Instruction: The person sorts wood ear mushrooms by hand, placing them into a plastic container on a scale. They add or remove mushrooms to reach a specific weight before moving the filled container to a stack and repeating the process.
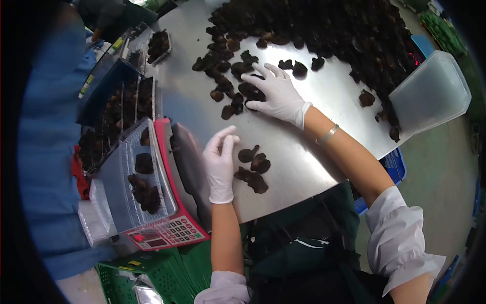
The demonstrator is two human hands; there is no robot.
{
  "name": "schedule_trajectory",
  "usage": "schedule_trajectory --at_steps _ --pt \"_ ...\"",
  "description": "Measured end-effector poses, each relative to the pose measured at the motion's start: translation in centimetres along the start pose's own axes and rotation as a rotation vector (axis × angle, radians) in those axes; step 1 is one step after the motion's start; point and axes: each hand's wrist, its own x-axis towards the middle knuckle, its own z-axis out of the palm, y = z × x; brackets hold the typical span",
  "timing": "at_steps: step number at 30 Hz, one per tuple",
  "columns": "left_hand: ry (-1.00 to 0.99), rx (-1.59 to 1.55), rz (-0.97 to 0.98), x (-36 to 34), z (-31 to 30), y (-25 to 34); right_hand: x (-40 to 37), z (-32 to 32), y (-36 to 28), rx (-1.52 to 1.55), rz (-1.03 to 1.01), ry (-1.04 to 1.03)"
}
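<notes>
My right hand (278, 96), in a white glove, is spread over some dark mushroom-like pieces (249, 91) on the metal table (298, 167); its fingers are apart. To the left, my gloved left hand (220, 159) hovers over the table with thumb and forefinger close together; whatever may be between them is too small to make out. Beside it lie several loose dark pieces (253, 180). A clear plastic tray (121, 177) holding a few dark pieces rests on a pink scale (185, 230) at the left.
A large heap of dark pieces (324, 25) covers the table's far side. Stacked clear trays (430, 93) stand at the right edge. Filled trays (121, 109) and a person in blue (50, 152) are at the left. A green crate (121, 278) is below the scale.
</notes>
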Motion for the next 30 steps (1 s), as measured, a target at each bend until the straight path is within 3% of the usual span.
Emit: schedule_trajectory --at_steps 1,3,4,5,6,7,9,10,12,13,16,18,19,21,22,23,26,30 --pt "0.013 0.069 0.046 0.0 0.1 -0.2 0.5 -0.1 0.4 -0.066 -0.028 -0.058" --pt "-0.004 0.171 0.091 -0.3 0.0 -0.1 1.3 -2.2 1.6 0.196 0.062 -0.353" --pt "-0.003 0.231 0.135 -0.3 -0.1 0.1 1.6 -4.6 1.0 0.087 0.165 -0.489" --pt "0.004 0.278 0.181 -0.3 -0.1 0.3 0.1 -5.5 1.5 0.045 0.135 -0.309" --pt "0.004 0.244 0.108 -0.3 0.1 0.4 -1.6 -5.9 2.2 0.193 0.138 -0.093" --pt "0.012 0.226 0.118 0.2 0.3 0.4 -2.7 -6.4 3.0 0.325 0.249 -0.05" --pt "-0.012 0.365 0.105 0.1 0.5 0.4 -5.0 -6.6 4.5 0.127 0.128 0.028" --pt "-0.022 0.38 0.079 0.0 0.6 1.0 -5.8 -6.3 4.5 0.125 0.138 0.018" --pt "-0.021 0.396 0.104 0.0 0.8 1.0 -7.0 -5.8 3.5 -0.207 -0.016 -0.023" --pt "-0.005 0.408 0.144 -0.1 0.8 0.9 -6.8 -6.8 1.2 0.078 0.182 -0.264" --pt "-0.02 0.377 0.113 -0.1 0.8 1.1 -8.6 -7.2 -2.8 0.264 0.144 -0.274" --pt "-0.024 0.381 0.112 -0.2 0.7 1.3 -8.7 -7.8 -4.2 0.166 -0.109 -0.298" --pt "-0.019 0.383 0.104 -0.1 0.7 1.2 -8.0 -7.7 -3.7 0.171 -0.111 -0.305" --pt "-0.015 0.393 0.112 -0.1 0.7 1.2 -5.4 -7.5 -1.8 0.575 0.245 -0.156" --pt "-0.014 0.394 0.11 -0.1 0.7 1.2 -4.6 -6.7 -1.6 0.197 0.294 0.035" --pt "-0.018 0.4 0.122 -0.1 0.7 1.2 -3.9 -5.5 -1.0 0.198 0.295 0.034" --pt "-0.028 0.397 0.129 0.0 0.7 1.2 -2.8 -2.3 -0.4 0.046 0.219 -0.183" --pt "-0.027 0.401 0.116 0.0 0.6 1.1 -2.2 -2.2 -1.9 0.015 0.1 -0.278"
